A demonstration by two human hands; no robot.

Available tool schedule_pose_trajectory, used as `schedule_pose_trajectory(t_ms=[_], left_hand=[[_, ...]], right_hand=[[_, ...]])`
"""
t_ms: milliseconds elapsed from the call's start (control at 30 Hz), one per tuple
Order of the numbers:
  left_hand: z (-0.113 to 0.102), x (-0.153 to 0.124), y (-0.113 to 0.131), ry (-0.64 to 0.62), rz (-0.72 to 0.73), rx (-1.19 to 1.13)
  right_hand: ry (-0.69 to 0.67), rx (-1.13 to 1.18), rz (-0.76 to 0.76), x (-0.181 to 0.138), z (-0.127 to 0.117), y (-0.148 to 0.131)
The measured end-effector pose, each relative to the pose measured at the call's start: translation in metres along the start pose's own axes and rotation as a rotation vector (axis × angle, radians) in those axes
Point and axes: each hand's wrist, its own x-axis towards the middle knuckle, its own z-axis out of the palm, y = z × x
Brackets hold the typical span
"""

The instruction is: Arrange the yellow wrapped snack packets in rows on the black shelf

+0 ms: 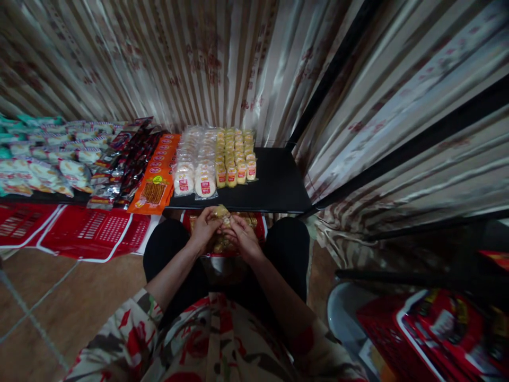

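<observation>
Pleated curtain (222,63), beige/brown stripes w/ dark red motifs, fills the bkgd; black posts (330,79) cut diagonally across it at R. Tiled floor (43,297) shows lower L. In front of the curtain, a smooth black shelf (278,180) carries packed goods, bare toward its R end. Along it, L to R: teal packets (11,127); pillow-shaped white packets (59,154) in rows; shiny dark red packets (137,159), heaped; flat orange bag (153,180); round white biscuit packs (194,180), clear film, 2 columns; then small yellow packs (236,170), approx. 4 columns, close beside the biscuits. Under the shelf's L part, red plastic baskets (91,228), perforated, white rims; contents can't be made out. Lower R, another red basket (382,323) w/ glossy red packets (449,329), next to a pale rounded tub (338,302). Betw. the person's knees, a red container (263,228) w/ white edging holds gold-wrapped packs (225,246), partly hidden by the hands. Just above it, near the shelf's front edge, a crinkly gold packet (220,212): L hand (207,228) has fingers closed on its L side, R hand (242,233) pinches its R side, fingertips nearly together.
</observation>
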Motion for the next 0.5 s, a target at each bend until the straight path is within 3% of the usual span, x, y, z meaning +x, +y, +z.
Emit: schedule_pose_trajectory(t_ms=[167, 367, 500], left_hand=[[-0.001, -0.005, 0.003, -0.073, 0.012, 0.038], [-0.002, -0.012, 0.01, -0.167, 0.051, 0.068], [-0.002, -0.019, 0.015, -0.211, -0.067, -0.049]], right_hand=[[-0.11, 0.124, 0.015, 0.0, -0.003, -0.007], [-0.077, 0.146, -0.089, 0.004, -0.007, -0.015], [-0.047, 0.16, -0.153, 0.002, -0.009, -0.025]])
